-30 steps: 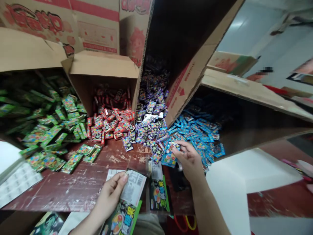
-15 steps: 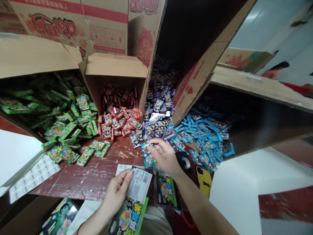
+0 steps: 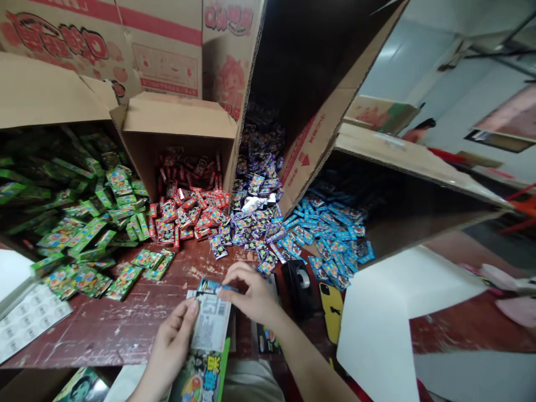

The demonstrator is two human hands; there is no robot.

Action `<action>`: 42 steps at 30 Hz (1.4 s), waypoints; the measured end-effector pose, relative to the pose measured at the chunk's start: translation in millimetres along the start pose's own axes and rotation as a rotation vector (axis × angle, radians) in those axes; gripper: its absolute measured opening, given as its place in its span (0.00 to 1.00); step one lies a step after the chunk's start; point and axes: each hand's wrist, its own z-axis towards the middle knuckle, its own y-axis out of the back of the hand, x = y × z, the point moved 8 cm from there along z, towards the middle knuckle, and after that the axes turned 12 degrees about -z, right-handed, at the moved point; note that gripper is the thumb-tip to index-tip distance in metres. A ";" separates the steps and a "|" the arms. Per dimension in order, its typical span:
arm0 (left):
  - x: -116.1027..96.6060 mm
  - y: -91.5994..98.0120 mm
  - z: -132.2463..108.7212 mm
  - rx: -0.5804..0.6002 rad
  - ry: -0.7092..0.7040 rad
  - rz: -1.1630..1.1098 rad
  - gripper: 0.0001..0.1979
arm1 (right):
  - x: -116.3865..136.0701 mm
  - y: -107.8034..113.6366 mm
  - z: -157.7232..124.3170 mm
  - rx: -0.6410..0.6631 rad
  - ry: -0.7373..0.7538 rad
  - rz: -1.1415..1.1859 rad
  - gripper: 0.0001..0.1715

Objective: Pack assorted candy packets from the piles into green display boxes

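Observation:
My left hand (image 3: 173,340) is closed on a printed bag (image 3: 207,346) with a barcode panel, held upright near the table's front edge. My right hand (image 3: 251,296) pinches a small blue candy packet (image 3: 209,287) right at the top of that bag. Behind them lie piles of small packets spilling from tipped cardboard boxes: green (image 3: 87,234), red (image 3: 188,212), purple (image 3: 255,218) and blue (image 3: 330,234).
The table (image 3: 125,324) is worn dark red. A black tape dispenser (image 3: 299,285) and a yellow phone (image 3: 332,310) lie to the right of my right hand. A white sheet (image 3: 393,318) covers the right side, and a sticker sheet (image 3: 29,318) lies at left.
My right hand has carried a blue packet from the blue pile leftward and toward me, down to the mouth of the bag in my left hand. The left hand has barely moved.

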 end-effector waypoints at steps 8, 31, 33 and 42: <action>-5.1 23.2 13.1 0.034 -0.167 0.091 0.30 | -103.8 55.2 -6.7 -0.282 -0.190 -0.506 0.22; 16.9 -24.7 12.7 0.207 -0.062 -0.028 0.25 | -60.5 15.3 17.9 -0.364 -0.323 0.440 0.26; 13.2 -18.1 11.4 0.159 -0.088 0.005 0.25 | -59.0 -0.3 21.8 -0.244 -0.235 0.450 0.24; 20.9 -31.0 7.0 0.267 -0.024 -0.098 0.25 | -60.4 -6.2 -4.7 0.171 -0.040 0.074 0.13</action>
